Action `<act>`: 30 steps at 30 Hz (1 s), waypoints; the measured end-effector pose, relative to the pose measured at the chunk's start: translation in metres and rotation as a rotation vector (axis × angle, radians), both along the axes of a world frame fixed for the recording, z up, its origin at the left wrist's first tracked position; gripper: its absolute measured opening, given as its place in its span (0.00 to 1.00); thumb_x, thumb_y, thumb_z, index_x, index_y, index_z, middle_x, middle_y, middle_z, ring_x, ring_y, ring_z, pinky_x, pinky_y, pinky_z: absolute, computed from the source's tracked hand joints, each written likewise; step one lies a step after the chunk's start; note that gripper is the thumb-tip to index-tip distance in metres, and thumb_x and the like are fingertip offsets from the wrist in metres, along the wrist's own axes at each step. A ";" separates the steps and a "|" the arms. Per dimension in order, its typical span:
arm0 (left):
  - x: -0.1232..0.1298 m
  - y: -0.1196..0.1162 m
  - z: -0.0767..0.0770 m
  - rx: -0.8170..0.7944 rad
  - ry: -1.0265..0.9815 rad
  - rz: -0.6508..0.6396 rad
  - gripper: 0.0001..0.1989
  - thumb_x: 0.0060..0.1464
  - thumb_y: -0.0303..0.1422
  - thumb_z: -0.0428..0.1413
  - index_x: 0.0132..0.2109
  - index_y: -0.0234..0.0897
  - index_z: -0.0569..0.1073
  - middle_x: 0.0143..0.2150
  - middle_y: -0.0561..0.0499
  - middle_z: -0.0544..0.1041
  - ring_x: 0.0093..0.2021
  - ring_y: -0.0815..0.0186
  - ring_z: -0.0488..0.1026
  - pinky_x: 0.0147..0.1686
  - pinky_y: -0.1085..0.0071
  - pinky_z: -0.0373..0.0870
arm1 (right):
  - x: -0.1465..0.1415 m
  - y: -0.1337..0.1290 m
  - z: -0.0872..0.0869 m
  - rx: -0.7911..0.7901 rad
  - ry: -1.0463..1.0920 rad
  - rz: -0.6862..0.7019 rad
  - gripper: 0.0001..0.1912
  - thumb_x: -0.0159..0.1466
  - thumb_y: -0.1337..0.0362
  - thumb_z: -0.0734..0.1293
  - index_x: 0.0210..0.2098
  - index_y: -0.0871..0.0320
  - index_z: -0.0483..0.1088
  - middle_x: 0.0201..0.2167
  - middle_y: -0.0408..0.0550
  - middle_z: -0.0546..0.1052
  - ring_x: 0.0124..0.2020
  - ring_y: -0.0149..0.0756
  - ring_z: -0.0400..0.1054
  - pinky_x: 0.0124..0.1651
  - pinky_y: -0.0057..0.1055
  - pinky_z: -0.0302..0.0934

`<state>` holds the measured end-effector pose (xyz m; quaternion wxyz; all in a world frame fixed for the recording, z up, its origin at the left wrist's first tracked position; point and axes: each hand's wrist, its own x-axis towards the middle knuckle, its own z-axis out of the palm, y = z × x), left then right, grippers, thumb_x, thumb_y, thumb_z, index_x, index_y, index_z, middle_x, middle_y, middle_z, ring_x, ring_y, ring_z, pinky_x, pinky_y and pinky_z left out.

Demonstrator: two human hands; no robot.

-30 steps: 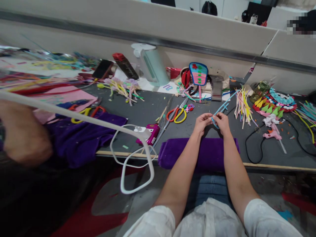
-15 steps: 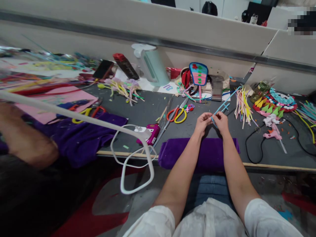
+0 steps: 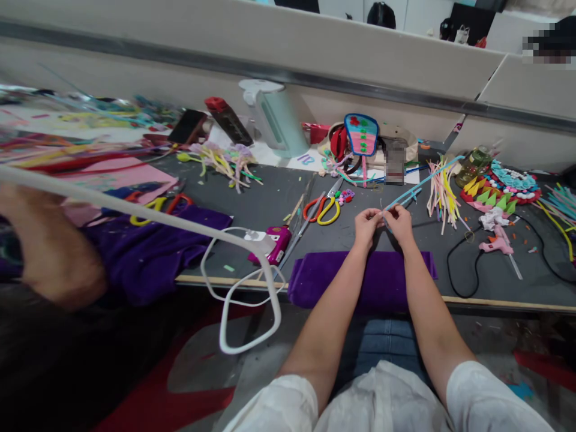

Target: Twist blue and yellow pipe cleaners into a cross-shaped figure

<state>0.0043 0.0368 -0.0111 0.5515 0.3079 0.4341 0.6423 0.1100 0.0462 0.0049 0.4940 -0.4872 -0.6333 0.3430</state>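
Note:
Blue pipe cleaners [image 3: 423, 183] run from between my fingertips up and to the right, above the dark table. My left hand [image 3: 368, 227] pinches their near end. Close beside it, my right hand [image 3: 398, 223] has its fingers closed on the same pipe cleaners. The exact grip is partly hidden behind the fingers. Below my wrists lies a folded purple cloth [image 3: 387, 279] at the table edge. Left of my hands are scissors [image 3: 330, 210] with red and yellow handles. A bunch of pale yellow, pink and white pipe cleaners [image 3: 443, 195] lies to the right.
A pink glue gun [image 3: 497, 241] with a black cord lies right, near a glass jar [image 3: 474, 165] and a colourful flower piece [image 3: 513, 186]. Behind stand a kettle [image 3: 281, 120] and a fan-shaped craft [image 3: 361, 135]. A white bent frame [image 3: 180, 219] crosses the left, near another person's arm [image 3: 58, 246].
The blue pipe cleaner's far end has swung to the right and lower, over the pale bunch. My hands have shifted slightly left. At the left, the other person's arm has moved a little.

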 end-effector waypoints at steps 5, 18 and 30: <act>0.001 0.000 0.002 -0.021 0.001 -0.009 0.12 0.38 0.34 0.64 0.31 0.32 0.74 0.25 0.51 0.74 0.25 0.70 0.71 0.30 0.72 0.71 | -0.003 -0.001 0.001 0.039 0.009 -0.029 0.09 0.56 0.57 0.64 0.26 0.56 0.68 0.24 0.42 0.71 0.28 0.32 0.64 0.32 0.28 0.62; -0.002 -0.001 0.006 -0.018 -0.108 -0.103 0.16 0.34 0.33 0.67 0.33 0.31 0.75 0.28 0.49 0.76 0.28 0.69 0.73 0.34 0.71 0.70 | 0.000 -0.002 0.005 0.089 0.024 -0.015 0.08 0.56 0.58 0.64 0.29 0.56 0.71 0.29 0.44 0.74 0.31 0.34 0.67 0.39 0.30 0.63; -0.008 -0.001 0.009 -0.079 -0.212 -0.092 0.15 0.35 0.28 0.65 0.35 0.31 0.76 0.22 0.53 0.73 0.25 0.71 0.71 0.39 0.65 0.74 | 0.011 0.000 0.010 0.114 0.080 -0.193 0.11 0.58 0.58 0.63 0.34 0.58 0.71 0.31 0.47 0.75 0.32 0.35 0.68 0.40 0.31 0.62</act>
